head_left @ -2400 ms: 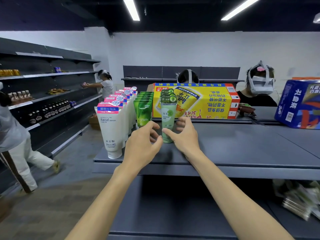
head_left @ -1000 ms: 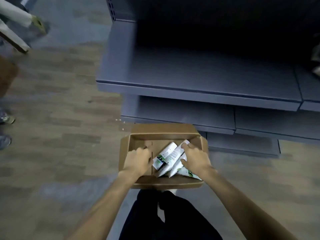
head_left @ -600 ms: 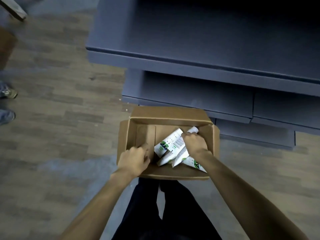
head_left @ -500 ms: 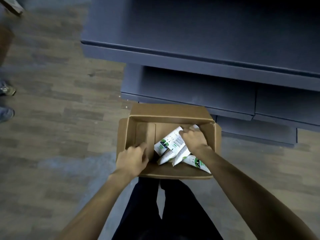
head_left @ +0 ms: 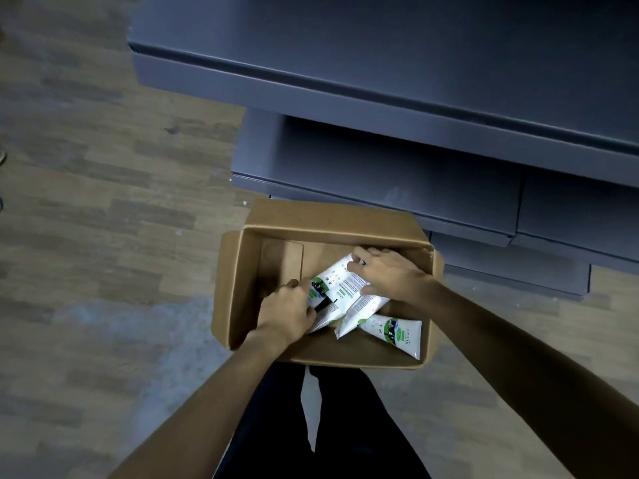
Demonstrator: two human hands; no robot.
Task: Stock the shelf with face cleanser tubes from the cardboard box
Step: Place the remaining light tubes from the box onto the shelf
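An open cardboard box sits on the floor at my feet, in front of the grey shelf unit. Several white face cleanser tubes with green labels lie loose in its right half. My right hand grips the upper end of the top tube, fingers over it and thumb on its near side. My left hand has its fingers curled round the cap end of the same pile, at that tube's green label. Another tube lies free by the box's near right corner.
A lower grey shelf juts out just behind the box, with a base panel to the right. Wood-pattern floor spreads to the left. My dark trouser legs stand right below the box.
I looked down from the shelf top to the box. Since half a second ago my left hand slid right from the box's left half onto the tubes; my right hand has closed on the top tube.
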